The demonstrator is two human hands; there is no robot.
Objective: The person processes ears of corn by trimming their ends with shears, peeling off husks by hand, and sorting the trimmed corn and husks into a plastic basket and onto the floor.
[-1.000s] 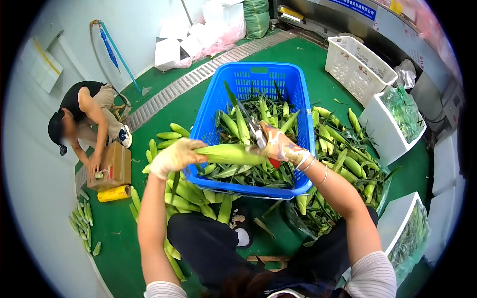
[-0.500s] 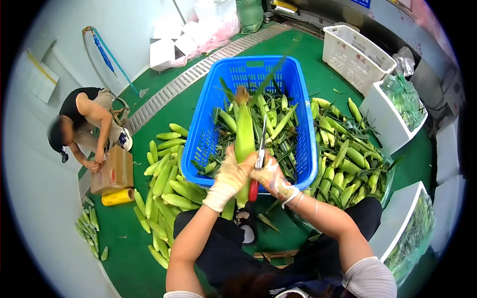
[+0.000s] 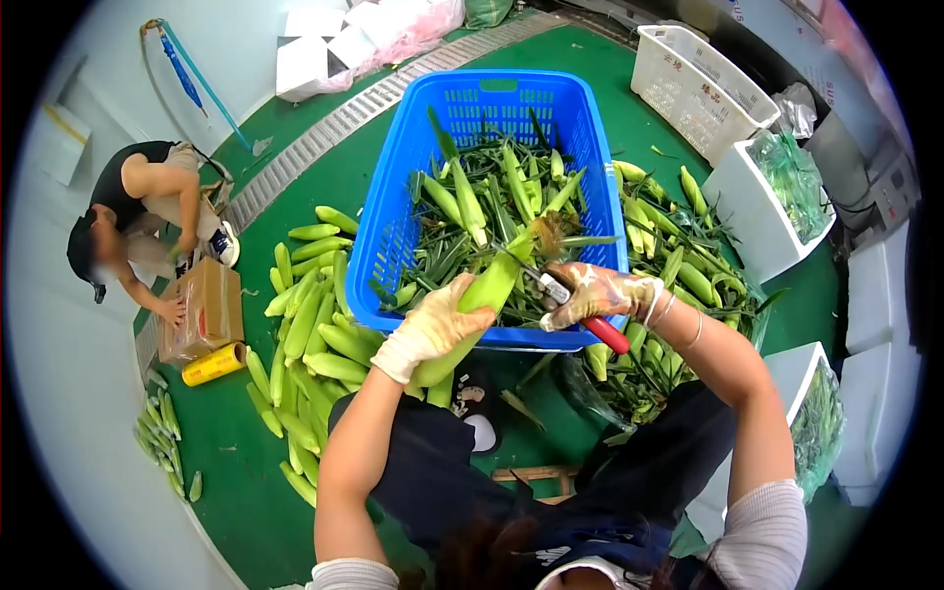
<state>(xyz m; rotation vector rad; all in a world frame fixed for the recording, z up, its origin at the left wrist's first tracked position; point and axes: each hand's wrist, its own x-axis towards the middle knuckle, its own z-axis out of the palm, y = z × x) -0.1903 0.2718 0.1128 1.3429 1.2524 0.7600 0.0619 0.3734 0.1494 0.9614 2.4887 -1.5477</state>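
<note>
My left hand (image 3: pixel 438 329), in a pale glove, is wrapped round an ear of corn (image 3: pixel 487 288) in its green husk. The ear tilts up to the right, its brown silk end over the blue basket (image 3: pixel 366 280). My right hand (image 3: pixel 600 295), in a patterned glove, grips a red-handled knife (image 3: pixel 607 335). Its narrow metal blade reaches to the ear near the silk end; whether it is cutting into the husk I cannot tell. Husk leaves and trimmings (image 3: pixel 423 265) fill much of the basket.
Trimmed ears (image 3: pixel 315 324) are heaped to the left, untrimmed corn (image 3: pixel 688 265) to the right. A person (image 3: pixel 157 187) crouches at a cardboard box (image 3: pixel 211 310) beside a yellow roll (image 3: pixel 213 365). A white crate (image 3: pixel 698 98) and white foam boxes (image 3: pixel 752 231) stand at right.
The ear has swung from upright to tilted right and come lower. My right hand has moved right, away from my left, and the knife now lies at the ear's silk end.
</note>
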